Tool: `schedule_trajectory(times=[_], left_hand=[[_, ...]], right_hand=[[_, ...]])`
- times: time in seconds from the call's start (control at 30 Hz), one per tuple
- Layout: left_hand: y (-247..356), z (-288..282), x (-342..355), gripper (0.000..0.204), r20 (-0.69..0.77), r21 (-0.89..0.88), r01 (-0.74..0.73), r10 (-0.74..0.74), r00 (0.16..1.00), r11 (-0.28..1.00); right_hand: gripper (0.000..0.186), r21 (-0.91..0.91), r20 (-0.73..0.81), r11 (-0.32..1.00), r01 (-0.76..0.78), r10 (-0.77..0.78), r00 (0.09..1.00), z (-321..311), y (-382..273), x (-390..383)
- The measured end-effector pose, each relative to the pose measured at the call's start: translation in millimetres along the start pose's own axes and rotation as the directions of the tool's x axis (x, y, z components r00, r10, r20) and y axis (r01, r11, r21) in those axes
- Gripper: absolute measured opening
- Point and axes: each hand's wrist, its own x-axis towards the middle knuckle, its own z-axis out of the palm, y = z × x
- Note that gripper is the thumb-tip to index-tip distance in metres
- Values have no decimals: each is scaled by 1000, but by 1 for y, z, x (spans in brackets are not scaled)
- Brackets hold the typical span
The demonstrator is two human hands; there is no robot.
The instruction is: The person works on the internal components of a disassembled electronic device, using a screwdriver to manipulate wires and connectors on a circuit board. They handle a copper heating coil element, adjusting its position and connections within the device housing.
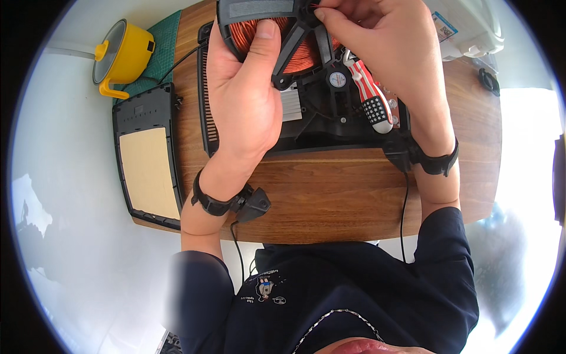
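Note:
A heating coil [300, 58] of copper-coloured windings on a black spoked frame is tilted up at the top of the head view. My left hand [244, 97] grips its left side, the thumb pressing over the windings. At the coil's upper edge, the fingertips of my right hand [386, 50] are pinched around what looks like a thin reddish wire; the fingers partly hide it. Beneath both hands lies the open black housing [321, 143] of an induction cooker. A screwdriver [372, 97] with a red-and-white striped, star-patterned handle rests in the housing, near my right wrist.
A black-framed panel [144, 171] with a beige sheet lies at the table's left edge. Behind it, a yellow pot [125, 56] stands by a green mat [166, 41]. A white container [469, 26] stands at the far right. Cables hang from both wrist-worn devices over the wooden table [318, 197].

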Motion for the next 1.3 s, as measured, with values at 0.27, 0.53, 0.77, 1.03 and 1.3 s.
schedule_trajectory(times=[0.27, 0.53, 0.77, 1.03, 1.3], left_hand=[[2, -3, 1, 31, 4, -26, 53, -53, 999, 998], [-2, -2, 0, 31, 11, -5, 41, -41, 999, 999], [-4, -2, 1, 31, 0, -17, 34, -34, 999, 999], [7, 1, 4, 31, -28, -53, 51, -53, 998, 997], [4, 11, 2, 21, -111, 153, -123, 141, 984, 981]], right_hand=[[10, 6, 17, 999, -34, 34, 999, -1, 1, 2], [11, 51, 67, 996, -80, 76, 995, -6, 4, 4], [10, 120, 159, 989, -89, 69, 985, -14, 2, 6], [14, 181, 201, 977, -117, 79, 976, -21, 4, 9], [11, -40, -11, 990, 137, -137, 990, -13, 3, 4]])
